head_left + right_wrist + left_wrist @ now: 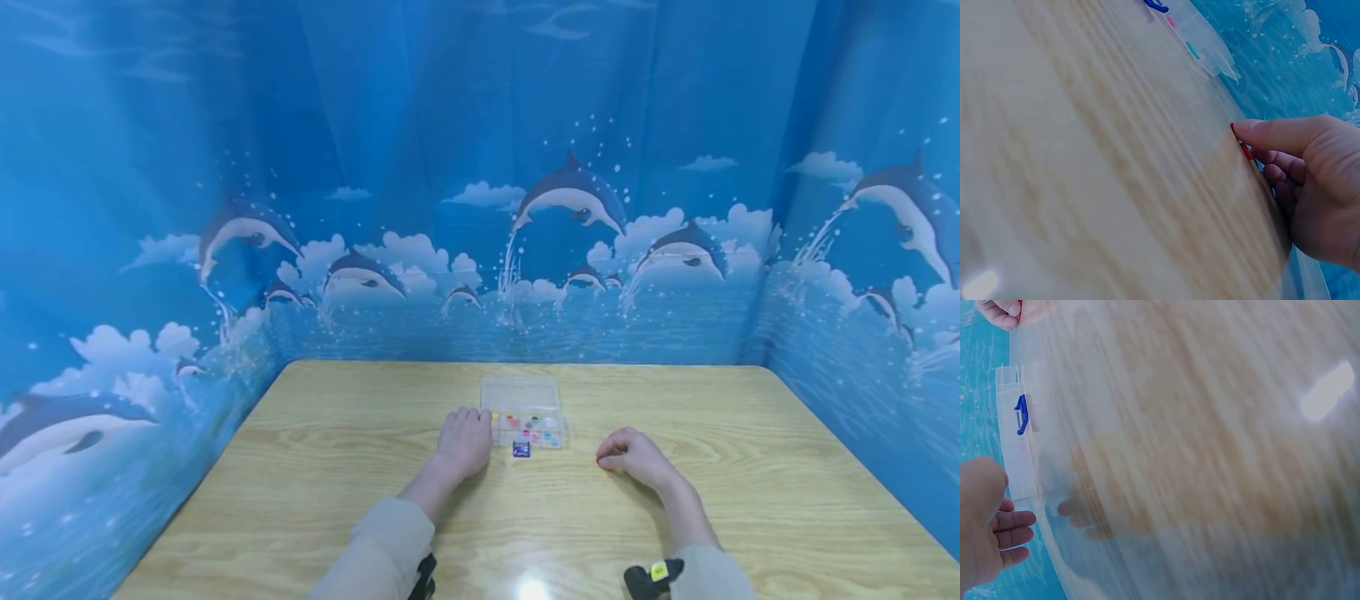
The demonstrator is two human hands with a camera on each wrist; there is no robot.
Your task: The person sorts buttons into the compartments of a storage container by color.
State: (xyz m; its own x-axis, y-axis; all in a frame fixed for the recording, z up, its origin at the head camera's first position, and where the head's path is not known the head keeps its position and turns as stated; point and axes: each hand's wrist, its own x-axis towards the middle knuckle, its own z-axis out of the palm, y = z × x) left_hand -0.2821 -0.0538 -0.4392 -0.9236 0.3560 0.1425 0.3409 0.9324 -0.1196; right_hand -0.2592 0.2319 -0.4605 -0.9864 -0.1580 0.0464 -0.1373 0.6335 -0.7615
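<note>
A clear plastic box [519,392] lies on the table with its lid folded back. Small coloured pieces [512,422] sit in its compartments, and a blue handle [521,450] sticks out at its front. My left hand [467,439] rests at the box's left side; its fingers are loosely bent in the left wrist view [1013,534]. To the right of the box, my right hand [636,456] pinches a small red piece [1246,150] between thumb and fingers, low over the table. Its exact kind I cannot tell, as the fingers hide part of it.
The wood-grain table [337,517] reaches back to a blue curtain [420,150] printed with dolphins, which also hangs along both sides. A bright light reflection [533,589] shows near the front. Dark straps [652,579] are at the wrists.
</note>
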